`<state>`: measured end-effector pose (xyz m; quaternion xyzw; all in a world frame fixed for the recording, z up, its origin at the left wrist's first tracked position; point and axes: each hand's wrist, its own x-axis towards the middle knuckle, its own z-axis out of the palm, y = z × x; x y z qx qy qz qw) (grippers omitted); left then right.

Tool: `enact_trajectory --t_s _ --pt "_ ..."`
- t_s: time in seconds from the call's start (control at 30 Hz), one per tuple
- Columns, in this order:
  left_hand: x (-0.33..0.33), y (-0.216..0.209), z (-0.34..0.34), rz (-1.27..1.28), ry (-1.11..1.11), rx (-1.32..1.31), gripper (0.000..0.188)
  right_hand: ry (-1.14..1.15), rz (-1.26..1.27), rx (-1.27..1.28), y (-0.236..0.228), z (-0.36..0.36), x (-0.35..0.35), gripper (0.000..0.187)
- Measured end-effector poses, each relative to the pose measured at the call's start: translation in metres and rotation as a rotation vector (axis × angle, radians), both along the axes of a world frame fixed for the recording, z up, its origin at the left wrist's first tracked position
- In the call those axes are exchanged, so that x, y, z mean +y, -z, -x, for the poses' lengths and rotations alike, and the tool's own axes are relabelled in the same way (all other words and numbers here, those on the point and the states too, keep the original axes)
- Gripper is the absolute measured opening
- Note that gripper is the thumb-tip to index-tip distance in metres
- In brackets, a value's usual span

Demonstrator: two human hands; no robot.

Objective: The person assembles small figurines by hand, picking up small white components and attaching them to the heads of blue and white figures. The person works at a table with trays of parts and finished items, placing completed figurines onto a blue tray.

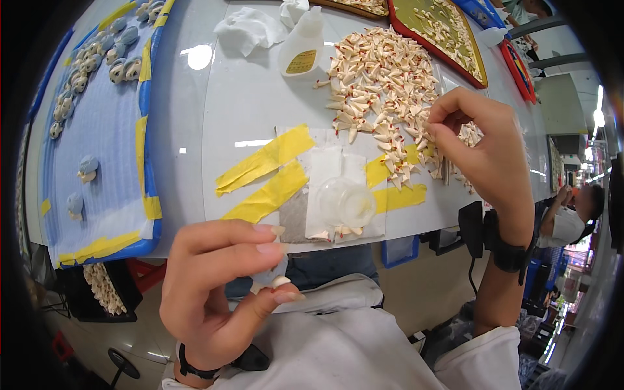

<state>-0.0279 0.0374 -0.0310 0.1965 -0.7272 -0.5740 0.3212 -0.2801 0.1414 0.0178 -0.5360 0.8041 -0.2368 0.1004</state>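
Observation:
My left hand is closed in front of the table edge. Its thumb and fingertips pinch a small blue-and-cream figurine part, partly hidden by the fingers. Out to the right, my right hand hovers over the edge of a big pile of small cream pointed pieces, many with red tips. Its thumb and index finger are pressed together; whatever they hold is too small to name. Between the hands, a small clear cup stands on white tissue, with a few cream pieces beside its base.
A blue tray with small blue-and-cream figurine heads lies at left. Behind are a white bottle, crumpled tissue and a red-rimmed tray. Yellow tape crosses the table. Another person sits far right.

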Motion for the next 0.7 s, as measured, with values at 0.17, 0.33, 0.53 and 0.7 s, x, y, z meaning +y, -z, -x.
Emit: enact_trajectory --t_s 0.17,0.33,0.53,0.7 --pt "0.005 -0.003 0.001 -0.033 0.015 0.013 0.039 -0.083 -0.029 0.107 0.006 0.001 -0.001 0.005" --pt "0.007 -0.008 -0.003 0.000 0.048 -0.029 0.039 -0.143 -0.033 0.182 0.015 0.005 -0.004 0.007" --pt "0.008 -0.006 -0.007 -0.014 0.027 -0.011 0.039 -0.114 0.007 0.193 0.008 0.003 -0.003 0.007" --pt "0.007 -0.008 -0.005 -0.001 0.055 -0.022 0.039 0.017 0.130 -0.095 -0.003 0.009 0.006 0.008"
